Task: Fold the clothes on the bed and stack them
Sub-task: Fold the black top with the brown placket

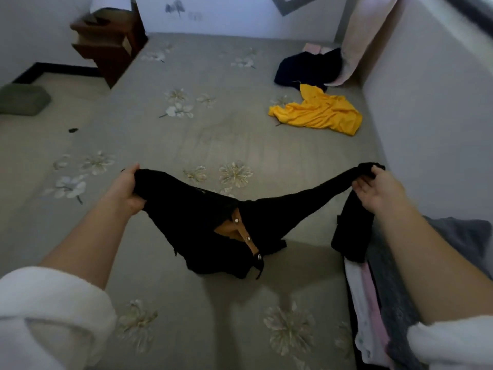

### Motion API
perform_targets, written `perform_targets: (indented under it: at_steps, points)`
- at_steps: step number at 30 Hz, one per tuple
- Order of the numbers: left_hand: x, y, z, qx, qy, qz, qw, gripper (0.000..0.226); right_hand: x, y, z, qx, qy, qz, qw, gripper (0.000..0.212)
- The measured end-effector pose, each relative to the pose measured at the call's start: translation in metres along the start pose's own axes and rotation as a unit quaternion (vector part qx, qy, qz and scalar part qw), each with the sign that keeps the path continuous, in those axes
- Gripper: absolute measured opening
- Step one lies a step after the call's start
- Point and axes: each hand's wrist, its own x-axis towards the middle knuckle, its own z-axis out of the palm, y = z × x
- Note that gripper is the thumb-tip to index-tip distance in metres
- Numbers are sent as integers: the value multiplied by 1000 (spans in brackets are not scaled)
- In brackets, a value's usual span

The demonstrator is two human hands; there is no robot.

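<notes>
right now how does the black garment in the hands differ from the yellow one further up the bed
The black garment is held stretched between the left hand and right hand, its middle sagging onto the bed; the yellow garment lies crumpled and untouched. The black one shows a tan button placket; the yellow one looks plain. Neither is folded yet.
</notes>
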Motion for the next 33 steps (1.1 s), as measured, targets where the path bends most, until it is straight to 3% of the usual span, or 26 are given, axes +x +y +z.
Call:
perform_targets:
  at_steps: [3, 7, 11, 14, 19, 21, 24, 28, 30, 33]
  points:
    - [6, 27, 10, -37, 0, 43, 998, 35, 9, -7, 20, 14, -18, -39, 999, 36]
    - [1, 66, 13, -119, -62, 107, 985, 40, 8, -35, 42, 94, -52, -101, 989, 38]
    - [-16, 73, -2, -211, -98, 162, 959, 46, 1, -46, 44, 167, -48, -118, 978, 26]
    - [-23, 45, -24, -197, -63, 163, 965, 26, -3, -29, 36, 182, -22, -92, 979, 12]
    - [3, -54, -86, -141, 18, 13, 990, 43, 12, 41, 8, 89, 82, -39, 992, 11]
    - [23, -99, -106, -129, 68, -49, 988, 38, 27, 85, -9, 28, 110, -23, 993, 20]
    - [52, -165, -125, -76, 85, -101, 988, 30, 49, 158, -37, -90, 62, 43, 993, 39]
    - [70, -246, -139, 47, 103, -236, 965, 25, 56, 260, -73, -276, 79, 154, 945, 28]
    - [79, -276, -146, 81, 130, -251, 956, 26, 49, 303, -85, -323, 95, 188, 923, 14]
    - [94, -305, -155, 106, 195, -210, 952, 21, 38, 351, -85, -344, 76, 193, 916, 13]
